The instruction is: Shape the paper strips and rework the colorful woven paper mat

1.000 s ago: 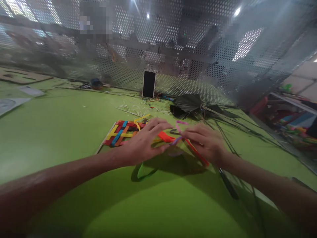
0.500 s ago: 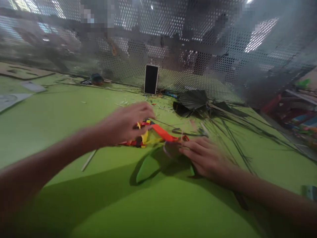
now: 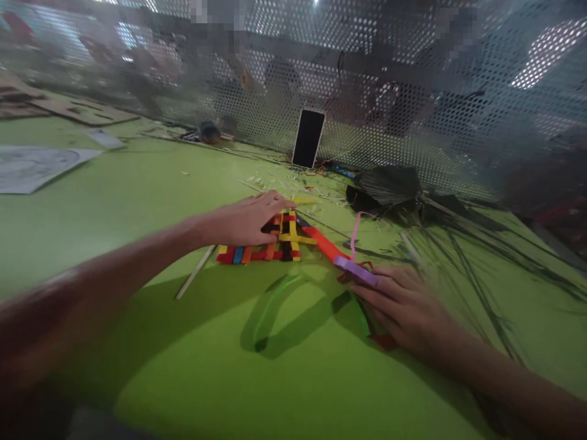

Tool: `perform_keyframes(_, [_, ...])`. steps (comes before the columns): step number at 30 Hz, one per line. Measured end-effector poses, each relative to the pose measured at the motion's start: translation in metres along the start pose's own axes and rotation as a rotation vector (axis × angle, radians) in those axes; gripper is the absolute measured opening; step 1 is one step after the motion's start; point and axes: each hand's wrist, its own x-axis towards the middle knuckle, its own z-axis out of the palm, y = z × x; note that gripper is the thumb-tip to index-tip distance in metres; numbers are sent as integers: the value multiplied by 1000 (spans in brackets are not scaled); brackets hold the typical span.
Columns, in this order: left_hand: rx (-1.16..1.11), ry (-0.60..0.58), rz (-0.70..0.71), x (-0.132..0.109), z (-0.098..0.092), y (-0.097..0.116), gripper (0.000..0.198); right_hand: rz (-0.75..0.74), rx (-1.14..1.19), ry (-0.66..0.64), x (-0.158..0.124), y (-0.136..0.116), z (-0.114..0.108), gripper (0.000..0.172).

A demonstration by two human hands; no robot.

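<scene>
A small woven piece of red, yellow, orange, blue and dark strips lies flat on the green table. My left hand rests over its far left part, fingers stretched out and covering some of the weave. From its right side a bright red strip runs toward my right hand. The fingers of my right hand are closed around the end of a purple strip, where other strips bunch together. A thin pink strip curls up behind it. Nearer me, a green strip arches over the table.
A phone-like dark panel leans against the perforated metal screen. Dark dried fan leaves with long stems lie to the right. Scraps litter the back, a pale stick lies left, and paper sheets lie further left.
The view has shifted left. My left hand has settled lower onto the woven piece, showing more of its right side. The purple strip now lies straighter at my right fingertips.
</scene>
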Motion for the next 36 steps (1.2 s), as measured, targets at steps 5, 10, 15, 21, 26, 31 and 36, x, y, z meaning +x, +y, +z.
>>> perform_keyframes(5, [-1, -34, -214, 3, -4, -16, 75, 5, 11, -2, 1, -3, -1, 41])
perform_keyframes(10, [-260, -183, -459, 9, -17, -22, 68, 12, 17, 7, 0, -4, 0, 38])
perform_keyframes(15, [-387, -182, -492, 3, -41, -23, 62, -3, 15, 35, 1, -4, 2, 36])
perform_keyframes(21, [-549, 248, -702, -5, -62, -29, 54, 7, 3, 68, 4, -7, -4, 33])
perform_keyframes(26, [-768, 388, -639, -2, -66, 9, 35, 91, 151, 287, 5, -8, -17, 36])
perform_keyframes(31, [-775, -20, -395, 7, -44, 68, 35, 422, 400, 415, 11, -5, -35, 18])
perform_keyframes(36, [-703, -132, -81, 26, -6, 121, 37, 675, 806, 135, 18, -11, -41, 20])
